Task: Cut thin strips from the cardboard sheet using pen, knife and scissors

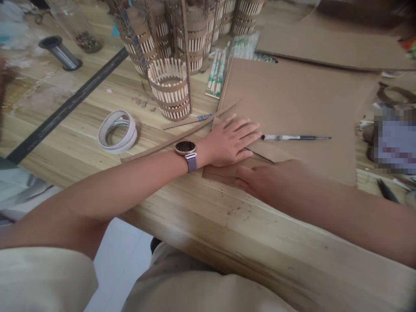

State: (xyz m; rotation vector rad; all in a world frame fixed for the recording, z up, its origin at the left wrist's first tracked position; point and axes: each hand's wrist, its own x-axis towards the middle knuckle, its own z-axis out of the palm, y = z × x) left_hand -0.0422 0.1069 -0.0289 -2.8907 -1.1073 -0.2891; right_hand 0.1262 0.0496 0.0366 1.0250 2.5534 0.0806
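Observation:
My left hand (232,142), with a watch (185,148) on the wrist, lies flat with fingers spread on brown cardboard (292,99). To its lower right, my right hand (269,177) is blurred and its fingers are curled at the near edge of a cardboard piece (221,173). Whatever those fingers may hold is hidden. A thin dark line shows on the cardboard between the hands. A pen (295,137) lies on the sheet just right of my left fingertips. Narrow cardboard strips (169,141) lie beside my left wrist.
Behind my left hand stands a basket of sticks and cardboard bands (170,91), with several similar ones (195,34) farther back. Tape rolls (117,132), a metal spool (61,53) and a glass jar (81,30) stand left. Packaged sticks (216,71) lie by the sheet.

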